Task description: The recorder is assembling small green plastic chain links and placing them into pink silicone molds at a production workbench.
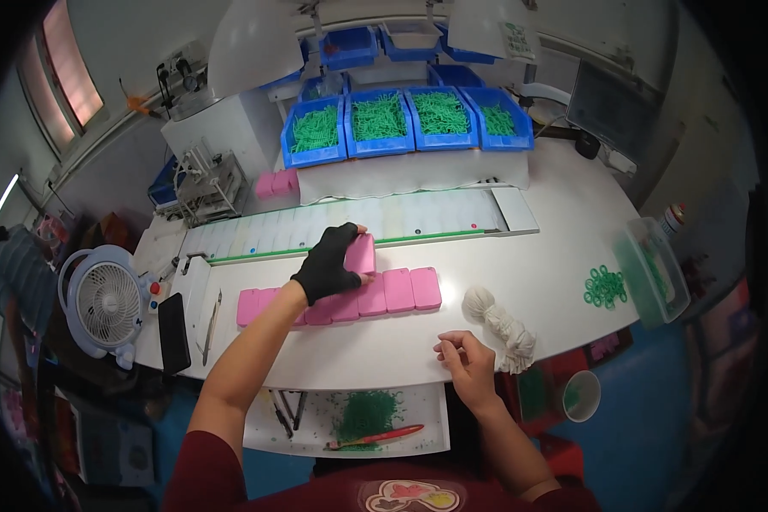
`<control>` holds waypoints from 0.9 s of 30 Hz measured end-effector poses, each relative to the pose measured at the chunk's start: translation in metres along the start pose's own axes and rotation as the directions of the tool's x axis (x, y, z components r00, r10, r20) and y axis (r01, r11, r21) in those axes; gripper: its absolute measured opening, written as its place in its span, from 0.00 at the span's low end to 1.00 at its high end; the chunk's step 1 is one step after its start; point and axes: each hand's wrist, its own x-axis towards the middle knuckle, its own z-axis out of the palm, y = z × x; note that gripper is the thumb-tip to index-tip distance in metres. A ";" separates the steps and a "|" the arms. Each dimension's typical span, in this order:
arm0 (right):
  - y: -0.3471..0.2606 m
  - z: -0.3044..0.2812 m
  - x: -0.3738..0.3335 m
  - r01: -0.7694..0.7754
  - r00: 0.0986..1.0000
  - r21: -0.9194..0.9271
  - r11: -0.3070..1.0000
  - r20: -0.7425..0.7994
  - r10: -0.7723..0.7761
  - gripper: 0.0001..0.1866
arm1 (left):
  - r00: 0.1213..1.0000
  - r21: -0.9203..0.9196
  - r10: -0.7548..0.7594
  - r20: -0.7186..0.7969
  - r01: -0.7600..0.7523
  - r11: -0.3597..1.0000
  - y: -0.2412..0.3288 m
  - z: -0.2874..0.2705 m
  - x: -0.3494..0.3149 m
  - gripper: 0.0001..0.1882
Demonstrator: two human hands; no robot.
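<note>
My left hand (328, 264), in a black glove with bare fingertips, grips a pink rounded block (361, 256) between thumb and fingers. It is held over a row of several similar pink blocks (398, 290) lying side by side on the white table (384, 352); my hand and forearm cover part of that row. Bare and loosely curled, my right hand (468, 358) is near the table's front edge, with nothing visible in its fingers. Just beyond it lies a tied bundle of whitish cloth or yarn (503, 328).
Behind the row runs a long pale channel with a green edge (350, 245). Blue bins (380, 152) of green pieces stand at the back. Green rings (604, 287) lie right, a fan (105, 300) and black phone-like slab (174, 333) left. An open drawer (273, 439) sits below the front edge.
</note>
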 end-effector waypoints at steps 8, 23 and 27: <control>0.013 -0.010 0.000 0.100 0.990 -0.150 0.984 -0.088 -0.114 0.03 | 0.949 0.135 -0.292 0.122 0.276 0.952 -0.053 -0.018 0.079 0.41; 0.010 -0.010 0.003 0.221 0.970 -0.254 0.941 -0.038 -0.239 0.02 | 0.983 0.074 -0.184 0.012 0.183 0.980 -0.074 0.020 0.079 0.41; 0.011 -0.007 0.003 0.187 0.976 -0.223 0.957 -0.065 -0.206 0.02 | 0.969 0.089 -0.247 -0.024 0.248 0.965 -0.083 0.002 0.067 0.40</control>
